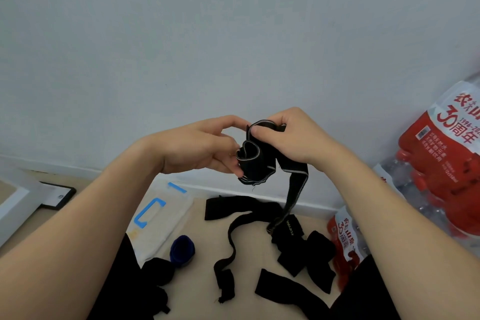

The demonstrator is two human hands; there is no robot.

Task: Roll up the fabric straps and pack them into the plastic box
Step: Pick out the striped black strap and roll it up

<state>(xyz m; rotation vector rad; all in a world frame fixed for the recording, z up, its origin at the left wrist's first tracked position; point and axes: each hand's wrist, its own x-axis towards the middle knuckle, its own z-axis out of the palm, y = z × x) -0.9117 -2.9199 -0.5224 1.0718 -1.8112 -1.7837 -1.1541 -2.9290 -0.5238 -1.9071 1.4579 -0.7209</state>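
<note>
A: How much room is there around the work?
B: Plenty overhead. Both hands are raised in front of a plain pale wall [233, 34], well above the beige floor [202, 280]. The wall's white skirting [207, 188] bounds the floor at the back. On the right, shrink-wrapped packs of red-labelled water bottles [441, 158] stand against the wall. On the left, a translucent plastic box with blue fittings [161, 218] lies on the floor near the skirting, well apart from the hands.
A: And underneath?
B: Loose black fabric straps [304, 252] lie scattered over the floor between the person's dark-clad legs. A rolled blue strap [181, 248] and a rolled black strap [158, 270] sit just beside the box. A bare strip of floor runs between the box and the loose straps.
A: Where is the strap being rolled?
B: In the air, between the hands. It's a black fabric strap with grey edging [253, 161]. The left hand [205, 148] holds the rolled part, its fingers [235, 173] curled round it from the left. The right hand [291, 138] pinches the span above the roll between thumb and curled fingers.
A: Which way does it lie?
B: The roll's open end faces up and toward the camera, so its axis is steeply tilted. The unrolled tail passes under the right hand and hangs nearly straight down, its lower end reaching the loose straps on the floor
</note>
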